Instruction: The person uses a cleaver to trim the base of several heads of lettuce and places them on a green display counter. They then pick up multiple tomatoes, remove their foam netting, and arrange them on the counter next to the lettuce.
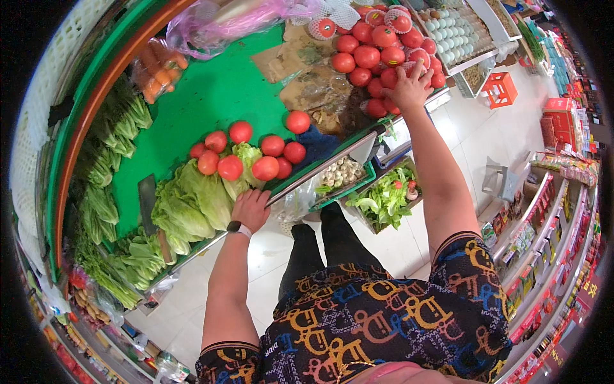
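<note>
My right hand reaches out over a heap of red tomatoes at the far right of the green display stand. Its fingers are spread and touch the tomatoes near the stand's front edge; none is visibly lifted. My left hand, with a watch on the wrist, rests on the stand's front rail, fingers stretched out beside the lettuce. Just beyond it lies a smaller group of loose tomatoes, some against the lettuce leaves. White foam net sleeves wrap a few tomatoes in the far heap.
Flattened brown cardboard lies between the two tomato groups. Leafy greens and bagged carrots line the left side. Trays of eggs stand at the right. Below the rail are a garlic crate and a box of greens.
</note>
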Tool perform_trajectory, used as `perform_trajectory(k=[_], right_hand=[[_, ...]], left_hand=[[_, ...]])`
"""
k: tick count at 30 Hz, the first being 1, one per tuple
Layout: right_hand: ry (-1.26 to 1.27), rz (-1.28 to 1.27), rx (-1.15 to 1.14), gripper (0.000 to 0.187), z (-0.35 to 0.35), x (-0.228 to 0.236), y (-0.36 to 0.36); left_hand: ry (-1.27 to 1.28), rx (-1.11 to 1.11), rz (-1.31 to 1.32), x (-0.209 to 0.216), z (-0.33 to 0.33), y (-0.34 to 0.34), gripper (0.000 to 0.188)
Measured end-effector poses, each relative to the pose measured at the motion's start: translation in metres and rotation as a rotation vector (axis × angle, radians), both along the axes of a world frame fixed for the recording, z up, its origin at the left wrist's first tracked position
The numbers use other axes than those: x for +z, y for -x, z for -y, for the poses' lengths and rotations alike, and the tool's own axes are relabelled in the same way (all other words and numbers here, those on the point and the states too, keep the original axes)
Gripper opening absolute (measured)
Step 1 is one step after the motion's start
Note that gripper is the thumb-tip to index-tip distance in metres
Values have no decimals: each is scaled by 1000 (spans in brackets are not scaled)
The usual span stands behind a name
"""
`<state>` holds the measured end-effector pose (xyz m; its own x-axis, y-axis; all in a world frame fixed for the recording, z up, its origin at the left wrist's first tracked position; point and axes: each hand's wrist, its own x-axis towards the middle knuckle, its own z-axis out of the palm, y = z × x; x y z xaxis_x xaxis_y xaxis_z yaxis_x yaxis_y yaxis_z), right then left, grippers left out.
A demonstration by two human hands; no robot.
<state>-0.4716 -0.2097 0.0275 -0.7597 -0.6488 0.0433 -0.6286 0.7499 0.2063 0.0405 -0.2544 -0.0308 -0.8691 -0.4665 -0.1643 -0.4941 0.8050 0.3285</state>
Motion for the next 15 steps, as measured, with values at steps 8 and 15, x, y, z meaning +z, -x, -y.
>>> perform_trajectory(k=[8, 15], right_hand=[[55, -17, 133, 75, -5, -13, 21], [1050, 1202, -55, 70, -32, 2, 24]], left_hand=[[14, -15, 6, -6, 0, -3, 40], [30, -14, -15, -8, -1, -2, 41]])
